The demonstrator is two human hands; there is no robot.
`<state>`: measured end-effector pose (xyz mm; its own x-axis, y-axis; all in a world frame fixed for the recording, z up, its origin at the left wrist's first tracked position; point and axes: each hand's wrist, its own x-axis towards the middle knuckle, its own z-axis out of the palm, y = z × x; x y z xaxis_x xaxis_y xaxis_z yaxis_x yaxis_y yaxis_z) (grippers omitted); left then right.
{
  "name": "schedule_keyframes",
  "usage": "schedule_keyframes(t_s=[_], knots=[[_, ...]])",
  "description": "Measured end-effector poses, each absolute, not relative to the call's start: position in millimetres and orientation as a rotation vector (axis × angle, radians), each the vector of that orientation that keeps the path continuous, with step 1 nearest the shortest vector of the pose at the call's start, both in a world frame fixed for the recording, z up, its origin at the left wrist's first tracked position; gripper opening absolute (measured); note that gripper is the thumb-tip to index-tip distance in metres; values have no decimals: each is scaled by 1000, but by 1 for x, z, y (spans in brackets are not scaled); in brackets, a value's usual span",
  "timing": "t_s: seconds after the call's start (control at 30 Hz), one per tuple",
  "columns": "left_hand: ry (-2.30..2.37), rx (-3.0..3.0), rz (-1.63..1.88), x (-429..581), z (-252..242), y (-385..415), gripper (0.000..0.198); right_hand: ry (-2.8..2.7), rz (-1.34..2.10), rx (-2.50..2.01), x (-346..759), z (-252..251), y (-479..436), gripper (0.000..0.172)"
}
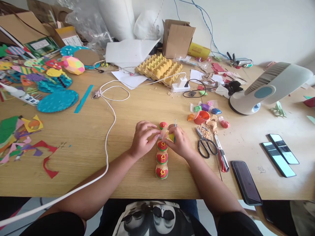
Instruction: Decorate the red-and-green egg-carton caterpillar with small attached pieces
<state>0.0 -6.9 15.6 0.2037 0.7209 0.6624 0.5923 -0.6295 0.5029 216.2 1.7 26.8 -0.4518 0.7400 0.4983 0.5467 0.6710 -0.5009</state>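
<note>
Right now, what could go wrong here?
The left hand and right hand nearly meet over the bumpy tan row with red faces; a slip might jostle it.

Black-handled metal scissors and red-handled utility knife lie beside the right hand, which could brush them.

The black rectangular smartphone lies near the wooden table's front edge; the right forearm might knock it.

Between my fingers (150, 132), a small translucent strip (163, 132) looks like thin plastic; the light-brown wooden bench (137, 106) is smooth, the yellow bumpy egg tray (159, 68) matt pulp, the black rectangular phone (246, 182) glossy
</note>
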Motion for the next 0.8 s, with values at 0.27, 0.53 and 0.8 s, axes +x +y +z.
schedule_keyframes(t_s=[0.27,0.53,0.8], knots=[[1235,2303,1451,0,20,-8,7,-2277,368,-904,218,27,3,25],[1131,2295,1379,-1,17,-5,14,-2195,485,-889,217,21,0,30],[1158,2237,1267,-3,11,-3,12,-2254,570,-884,217,25,-2,26]])
